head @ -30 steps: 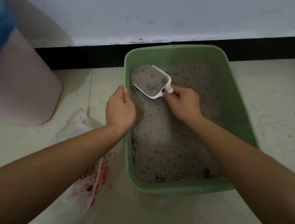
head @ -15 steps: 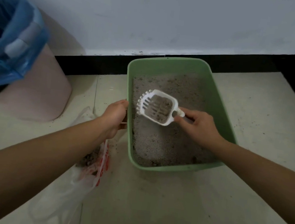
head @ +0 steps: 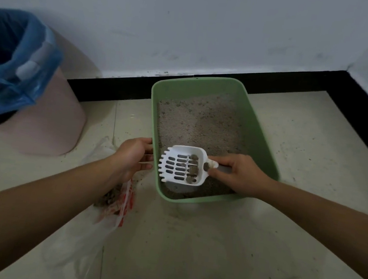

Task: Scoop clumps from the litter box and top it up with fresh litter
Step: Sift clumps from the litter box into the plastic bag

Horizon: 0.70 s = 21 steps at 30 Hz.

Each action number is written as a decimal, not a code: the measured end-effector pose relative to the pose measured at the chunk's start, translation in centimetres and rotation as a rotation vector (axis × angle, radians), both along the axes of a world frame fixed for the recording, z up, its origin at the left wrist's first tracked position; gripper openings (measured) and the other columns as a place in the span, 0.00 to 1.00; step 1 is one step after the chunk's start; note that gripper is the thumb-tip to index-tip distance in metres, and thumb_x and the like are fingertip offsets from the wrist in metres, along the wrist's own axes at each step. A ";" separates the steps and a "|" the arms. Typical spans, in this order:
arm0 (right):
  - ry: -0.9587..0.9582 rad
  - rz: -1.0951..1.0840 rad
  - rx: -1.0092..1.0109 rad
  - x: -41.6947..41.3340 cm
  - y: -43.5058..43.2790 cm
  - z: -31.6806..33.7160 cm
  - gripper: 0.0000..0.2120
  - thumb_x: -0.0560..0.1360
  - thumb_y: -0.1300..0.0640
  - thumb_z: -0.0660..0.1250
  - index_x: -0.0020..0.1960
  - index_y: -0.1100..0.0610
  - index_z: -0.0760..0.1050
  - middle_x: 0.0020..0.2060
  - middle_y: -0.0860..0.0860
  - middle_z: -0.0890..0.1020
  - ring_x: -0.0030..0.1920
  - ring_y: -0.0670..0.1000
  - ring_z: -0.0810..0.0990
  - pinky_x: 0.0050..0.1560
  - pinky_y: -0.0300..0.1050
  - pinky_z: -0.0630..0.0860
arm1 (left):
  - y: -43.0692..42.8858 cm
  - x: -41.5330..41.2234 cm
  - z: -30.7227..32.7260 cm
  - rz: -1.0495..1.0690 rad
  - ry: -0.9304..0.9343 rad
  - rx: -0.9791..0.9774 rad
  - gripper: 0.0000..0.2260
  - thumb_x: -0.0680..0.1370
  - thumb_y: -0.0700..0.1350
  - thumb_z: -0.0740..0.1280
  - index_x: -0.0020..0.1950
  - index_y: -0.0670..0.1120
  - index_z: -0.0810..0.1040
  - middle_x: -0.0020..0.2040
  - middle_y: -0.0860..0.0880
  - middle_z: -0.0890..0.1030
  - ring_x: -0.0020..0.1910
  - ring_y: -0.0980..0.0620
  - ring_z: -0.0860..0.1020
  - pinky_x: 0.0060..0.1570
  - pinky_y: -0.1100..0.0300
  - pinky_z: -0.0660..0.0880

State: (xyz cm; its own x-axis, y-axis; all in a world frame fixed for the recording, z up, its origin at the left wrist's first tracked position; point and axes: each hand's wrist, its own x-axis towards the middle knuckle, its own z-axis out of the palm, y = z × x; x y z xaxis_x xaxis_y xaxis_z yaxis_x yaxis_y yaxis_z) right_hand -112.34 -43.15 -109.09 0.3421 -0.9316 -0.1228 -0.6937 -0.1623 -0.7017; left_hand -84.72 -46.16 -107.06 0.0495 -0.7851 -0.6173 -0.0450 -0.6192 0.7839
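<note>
Site: pale tiled floor [head: 211, 247] at a white wall with black skirting [head: 114, 91].

Item 1: green rectangular plastic litter box [head: 261, 135] stands on the floor near the skirting, holding a bed of grey granular litter [head: 203, 123].

Item 2: white slotted plastic scoop [head: 182, 164] is held roughly level above the near end of the box, clear of the litter. Several dark grey-brown clumps [head: 192, 170] lie in it at the handle end.

Hands: the right hand [head: 239, 174] is clenched round the scoop's handle. The left hand [head: 132, 154] grasps the box's left rim, thumb on top and fingers curled at the edge.

Item 3: thin plastic bag with red print [head: 124, 204] lies on the floor just left of the box, with dark clumps inside, partly hidden by the left forearm.

Item 4: pink round bin [head: 48, 122] with blue plastic liner [head: 13, 67] stands further left, well apart from the box.
</note>
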 end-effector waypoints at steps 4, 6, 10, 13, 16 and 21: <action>-0.010 -0.001 -0.010 0.1 -0.2 0.2 0.17 0.75 0.42 0.67 0.64 0.40 0.78 0.39 0.50 0.85 0.40 0.51 0.83 0.42 0.51 0.78 | 0.0 0.4 -0.1 0.018 0.001 0.004 0.16 0.79 0.34 0.55 0.61 0.43 0.77 0.46 0.45 0.82 0.41 0.50 0.76 0.38 0.57 0.75; -0.011 -0.004 -0.016 0.2 -0.2 0.2 0.17 0.76 0.44 0.68 0.64 0.40 0.78 0.39 0.49 0.85 0.39 0.49 0.82 0.42 0.49 0.78 | -0.1 0.6 -0.1 0.009 -0.001 0.006 0.16 0.79 0.35 0.55 0.63 0.43 0.76 0.47 0.44 0.82 0.41 0.49 0.77 0.37 0.57 0.75; -0.014 -0.016 -0.004 0.2 -0.2 0.7 0.17 0.76 0.47 0.69 0.65 0.43 0.78 0.40 0.46 0.85 0.41 0.47 0.82 0.44 0.49 0.78 | -0.2 1.1 0.0 -0.014 -0.002 0.004 0.16 0.79 0.35 0.55 0.62 0.43 0.76 0.46 0.44 0.80 0.43 0.48 0.78 0.39 0.55 0.76; 0.006 0.011 -0.010 0.3 -0.1 0.9 0.17 0.75 0.43 0.67 0.64 0.39 0.77 0.40 0.50 0.85 0.41 0.52 0.83 0.44 0.53 0.79 | -0.3 1.8 0.2 -0.017 -0.007 0.003 0.15 0.79 0.35 0.56 0.62 0.44 0.76 0.47 0.44 0.80 0.44 0.47 0.79 0.40 0.54 0.77; -0.022 -0.034 -0.015 0.7 -0.1 1.5 0.16 0.76 0.46 0.69 0.63 0.38 0.77 0.42 0.46 0.86 0.42 0.48 0.84 0.46 0.51 0.80 | 0.0 2.7 0.7 -0.052 -0.084 -0.054 0.14 0.80 0.35 0.57 0.60 0.44 0.77 0.50 0.45 0.82 0.44 0.48 0.80 0.40 0.55 0.77; -0.092 -0.033 -0.026 3.9 0.2 3.5 0.14 0.76 0.45 0.70 0.62 0.41 0.80 0.46 0.40 0.86 0.45 0.46 0.85 0.47 0.51 0.81 | 0.5 7.2 1.0 -0.171 -0.530 -0.400 0.17 0.78 0.32 0.57 0.58 0.47 0.79 0.53 0.46 0.79 0.48 0.50 0.77 0.43 0.62 0.72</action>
